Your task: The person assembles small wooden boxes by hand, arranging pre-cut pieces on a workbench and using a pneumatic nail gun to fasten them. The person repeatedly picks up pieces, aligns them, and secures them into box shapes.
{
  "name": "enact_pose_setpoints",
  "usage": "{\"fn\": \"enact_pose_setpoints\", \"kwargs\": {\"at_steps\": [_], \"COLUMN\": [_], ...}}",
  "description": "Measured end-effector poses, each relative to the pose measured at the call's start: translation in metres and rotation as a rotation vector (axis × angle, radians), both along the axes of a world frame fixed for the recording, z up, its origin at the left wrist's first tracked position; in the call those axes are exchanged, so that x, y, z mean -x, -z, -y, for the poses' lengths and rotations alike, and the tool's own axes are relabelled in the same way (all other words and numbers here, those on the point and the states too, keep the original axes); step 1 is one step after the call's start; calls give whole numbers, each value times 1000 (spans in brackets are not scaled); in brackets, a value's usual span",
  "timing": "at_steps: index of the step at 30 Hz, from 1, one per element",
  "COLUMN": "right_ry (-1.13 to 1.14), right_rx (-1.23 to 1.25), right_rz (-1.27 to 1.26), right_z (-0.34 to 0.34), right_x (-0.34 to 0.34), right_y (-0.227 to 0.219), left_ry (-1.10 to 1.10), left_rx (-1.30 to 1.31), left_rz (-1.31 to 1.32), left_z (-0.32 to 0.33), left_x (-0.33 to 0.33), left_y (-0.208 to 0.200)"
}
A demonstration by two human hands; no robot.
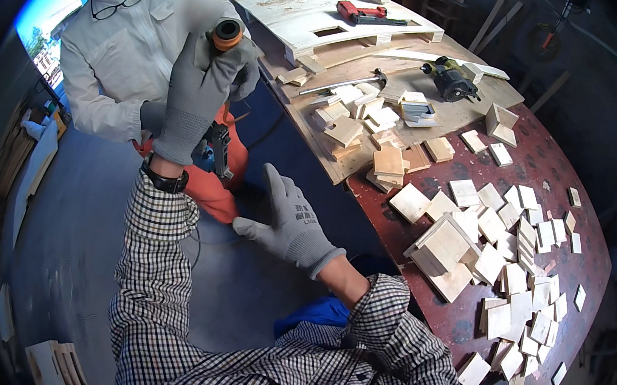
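My left hand (201, 97), in a grey knit glove, is raised in front of a co-worker. Its fingers are closed round a black and orange cylindrical piece (227, 34) with a round hollow end; the rest of that piece is hidden. Just behind is the co-worker's gloved hand (246, 79). Below my left wrist shows a black and blue power tool (216, 153), partly covered, and what holds it cannot be seen. My right hand (286, 220), also gloved in grey, is held in the air left of the red table, thumb and fingers apart, with nothing in it.
Many small wooden blocks (489, 224) lie scattered over the dark red table (432, 172). Beyond them are a yellow-black power tool (451, 79), a hammer (359, 78), and a red nail gun (371, 13) on a pale wooden panel (291, 12). The co-worker (122, 57) stands ahead on the left.
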State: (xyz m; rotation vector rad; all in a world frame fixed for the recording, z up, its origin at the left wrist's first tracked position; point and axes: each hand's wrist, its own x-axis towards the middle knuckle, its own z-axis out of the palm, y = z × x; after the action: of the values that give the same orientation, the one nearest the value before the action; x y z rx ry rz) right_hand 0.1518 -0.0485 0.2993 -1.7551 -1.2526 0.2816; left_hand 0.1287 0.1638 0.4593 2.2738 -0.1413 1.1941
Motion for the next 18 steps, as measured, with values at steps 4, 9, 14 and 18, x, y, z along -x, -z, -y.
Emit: {"fn": "enact_pose_setpoints", "kwargs": {"at_steps": [4,9,14,18], "right_ry": [169,156,67,72], "right_rx": [-214,-465,-518,-369], "right_rz": [9,-495,-510,-612], "right_z": [-75,-87,-24,70], "right_x": [15,13,7,-7], "right_y": [10,20,-14,-40], "left_ry": [138,19,-7,4], "left_rx": [225,227,206,82], "left_rz": [115,83,-69,-72], "left_z": [9,11,38,75], "left_x": [31,80,112,101], "left_y": [-17,-15,4,14]}}
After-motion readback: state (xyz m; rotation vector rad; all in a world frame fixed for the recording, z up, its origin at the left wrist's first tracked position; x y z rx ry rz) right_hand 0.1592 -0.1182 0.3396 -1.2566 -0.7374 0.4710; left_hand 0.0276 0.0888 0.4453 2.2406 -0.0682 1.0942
